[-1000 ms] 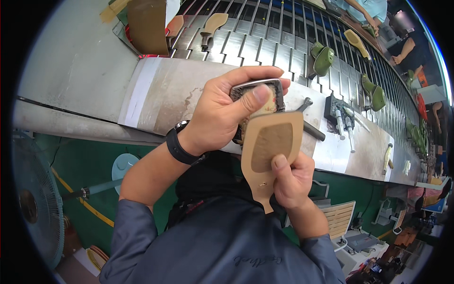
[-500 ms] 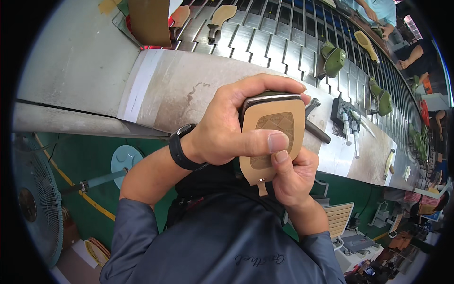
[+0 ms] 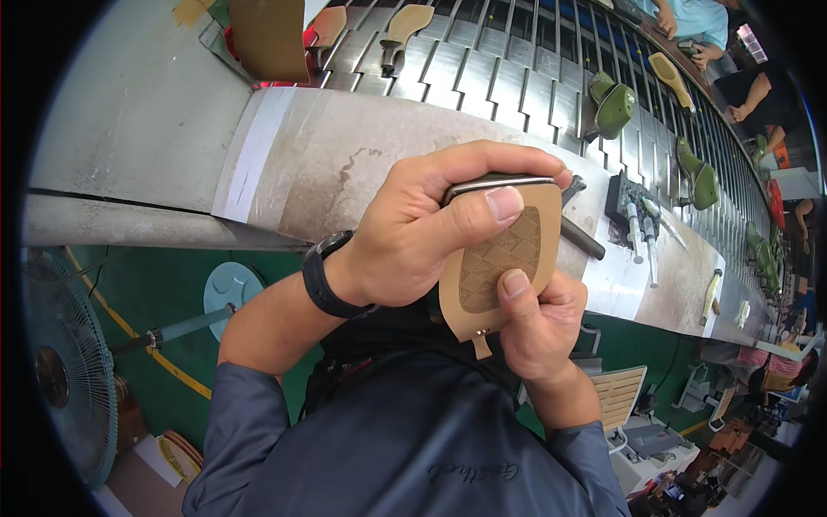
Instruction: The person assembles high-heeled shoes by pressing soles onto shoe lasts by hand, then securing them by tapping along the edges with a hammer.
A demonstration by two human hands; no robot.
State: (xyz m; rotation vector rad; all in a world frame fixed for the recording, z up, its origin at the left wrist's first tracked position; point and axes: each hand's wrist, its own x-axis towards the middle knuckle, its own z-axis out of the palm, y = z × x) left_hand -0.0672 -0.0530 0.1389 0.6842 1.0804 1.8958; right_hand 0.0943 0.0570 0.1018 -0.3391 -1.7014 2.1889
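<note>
Dark-rimmed piece (image 3: 500, 182) sits behind the tan sole (image 3: 480, 276), mostly covered; just its far edge shows, full shape can't be told. Sole's far left part is under a thumb. Hammer (image 3: 583, 238), just right of the sole, is partly blocked from view. Brown box (image 3: 269, 39), beyond and left of the sole, is cut off by the upper edge. Co-worker's hand (image 3: 708, 55), far beyond and right of the sole, is small; the item near it is hard to make out.

Left hand (image 3: 413, 224): narrow grip, holding sole and dark-rimmed piece together; thumb across the sole's patterned face, fingers wrapped over the far edge, tips partly out of sight. Right hand (image 3: 544, 332): pinching the sole at its near right side, thumb on the face, other fingers curled behind, mostly hidden. Sole is between both hands, in front of the body, narrow tab toward the wearer; height against the table (image 3: 345, 155) unclear.
</note>
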